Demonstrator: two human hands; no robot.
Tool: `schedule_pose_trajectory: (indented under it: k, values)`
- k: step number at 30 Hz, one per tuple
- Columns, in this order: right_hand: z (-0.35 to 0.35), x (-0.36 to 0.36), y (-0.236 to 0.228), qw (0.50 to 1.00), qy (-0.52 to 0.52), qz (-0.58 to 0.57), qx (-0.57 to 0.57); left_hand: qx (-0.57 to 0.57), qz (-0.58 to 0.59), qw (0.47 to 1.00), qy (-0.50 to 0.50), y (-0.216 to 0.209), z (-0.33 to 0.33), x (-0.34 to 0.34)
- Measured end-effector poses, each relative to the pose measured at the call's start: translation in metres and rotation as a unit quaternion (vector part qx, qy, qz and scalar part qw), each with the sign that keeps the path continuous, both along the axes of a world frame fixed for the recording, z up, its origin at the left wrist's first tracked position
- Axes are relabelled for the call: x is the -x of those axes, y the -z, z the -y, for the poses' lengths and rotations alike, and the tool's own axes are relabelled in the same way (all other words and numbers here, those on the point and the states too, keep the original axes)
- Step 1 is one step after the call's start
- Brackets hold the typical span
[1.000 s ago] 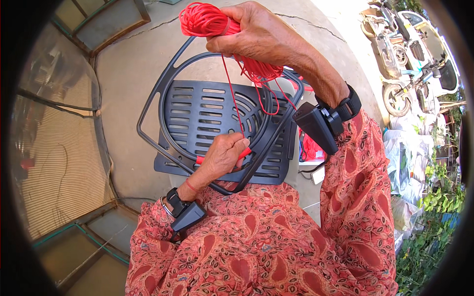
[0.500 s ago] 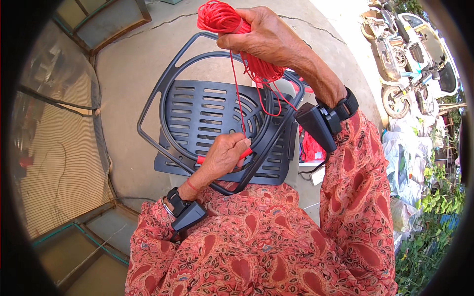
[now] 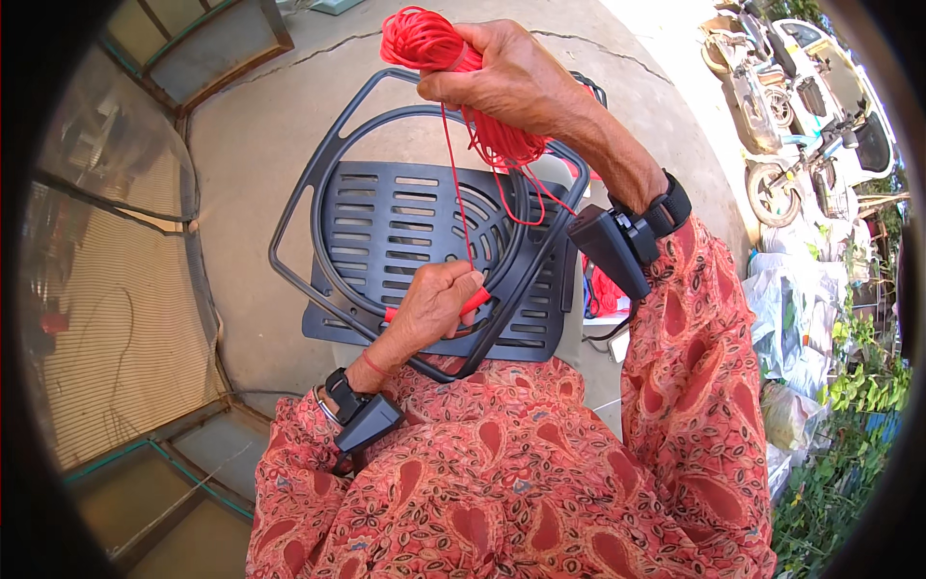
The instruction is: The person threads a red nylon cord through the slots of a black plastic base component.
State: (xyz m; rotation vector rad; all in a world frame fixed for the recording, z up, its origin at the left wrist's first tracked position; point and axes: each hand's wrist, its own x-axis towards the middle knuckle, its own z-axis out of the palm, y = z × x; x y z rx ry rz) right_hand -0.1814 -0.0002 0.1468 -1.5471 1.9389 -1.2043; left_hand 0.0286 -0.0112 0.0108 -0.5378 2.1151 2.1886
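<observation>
My right hand (image 3: 516, 77) is raised at the top, closed round a bundle of red cord (image 3: 422, 41) whose loops hang below the palm. A single strand runs down taut from it to my left hand (image 3: 436, 301). The fingers of my left hand are closed on the dark grey ring frame (image 3: 333, 259), where red cord wrapping (image 3: 479, 299) covers a short stretch of the ring; what lies under the fingers is hidden. The ring sits within an angular outer frame. Both rest over a slotted dark grey panel (image 3: 410, 207) in front of me.
A concrete floor (image 3: 246, 193) surrounds the panel. Red material (image 3: 606, 292) lies beside its right edge. Framed panels (image 3: 217, 63) and a ribbed sheet (image 3: 125, 328) stand on the left. Parked motorbikes (image 3: 776, 193), plastic bags (image 3: 791, 309) and plants (image 3: 839, 473) are at the right.
My right hand and the cord bundle have shifted slightly left, and the strand remains taut. My left hand has stayed in place on the ring.
</observation>
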Motion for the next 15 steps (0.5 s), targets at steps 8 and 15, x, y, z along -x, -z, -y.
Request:
schedule_pose_trajectory:
  k: [8, 15]
  values:
    - [-0.01, -0.004, 0.04, 0.965, -0.081, -0.235, 0.088, 0.062, -0.028, 0.997, -0.033, 0.001, -0.005, -0.001]
    - [-0.031, -0.011, 0.021, 0.995, -0.068, -0.079, 0.011, 0.051, -0.016, 0.997, -0.05, 0.001, -0.005, -0.001]
